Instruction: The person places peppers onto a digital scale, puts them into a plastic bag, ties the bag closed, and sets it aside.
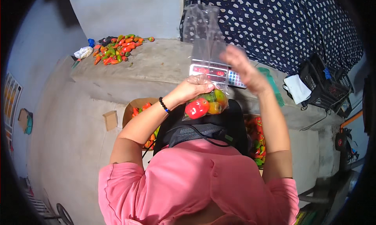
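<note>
My left hand (188,89) is closed round a clear plastic bag (203,25), gripping it just above several peppers (197,108) in its lower part. These are red, green and orange-yellow. The bag's upper part stretches upward past my hand, see-through and wrinkled. Beside it on the right, my right hand (246,70) is raised and blurred, its fingers stretched out with nothing visible in them. Behind the bag stands a digital scale (236,78) with a lit red display and a keypad, partly seen through the plastic.
A heap of red, orange and green peppers (117,49) lies on the concrete ledge (156,64) at far left. More peppers (256,141) fill containers beside my lap. Black crates (327,82) and a white cloth (297,89) sit at right. A dark patterned curtain (270,25) hangs behind.
</note>
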{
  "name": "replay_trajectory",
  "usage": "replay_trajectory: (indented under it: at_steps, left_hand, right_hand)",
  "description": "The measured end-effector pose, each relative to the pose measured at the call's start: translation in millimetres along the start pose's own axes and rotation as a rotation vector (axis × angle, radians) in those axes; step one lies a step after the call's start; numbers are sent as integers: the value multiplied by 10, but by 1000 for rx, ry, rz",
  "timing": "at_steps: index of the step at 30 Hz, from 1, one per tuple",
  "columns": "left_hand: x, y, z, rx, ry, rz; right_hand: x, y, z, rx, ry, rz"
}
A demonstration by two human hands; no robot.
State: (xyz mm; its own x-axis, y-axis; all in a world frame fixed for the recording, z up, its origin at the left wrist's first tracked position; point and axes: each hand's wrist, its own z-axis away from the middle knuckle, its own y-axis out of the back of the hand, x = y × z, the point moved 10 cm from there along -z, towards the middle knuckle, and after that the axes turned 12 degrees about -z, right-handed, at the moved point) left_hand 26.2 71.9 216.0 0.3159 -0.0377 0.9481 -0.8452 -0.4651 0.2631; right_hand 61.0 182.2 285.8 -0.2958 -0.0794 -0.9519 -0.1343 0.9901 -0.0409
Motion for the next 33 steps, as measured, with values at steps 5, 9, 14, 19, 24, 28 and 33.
replay_trajectory:
  at_steps: [5, 9, 14, 19, 24, 28, 33]
  left_hand:
    - [-166, -144, 112, -78, -76, -165]
    - [-163, -524, 296, -381, -133, -341]
    - [514, -659, 510, -170, -516, -443]
    - [532, -782, 556, -41, -400, -270]
    - [581, -931, 568, -241, -398, -473]
    - [574, -800, 480, -98, -432, -452]
    - [166, -118, 100, 176, -234, -203]
  right_hand:
    - [652, -699, -25, -44, -195, -69]
    - [462, -1075, 118, -31, -170, -246]
    - [417, -1182, 373, 133, -195, -369]
    - [69, -1353, 423, 42, -145, -212]
    - [-583, -1429, 246, 35, -74, -562]
    - [-869, -1440, 114, -72, 19, -610]
    - [-1194, -758, -23, 235, 533, 69]
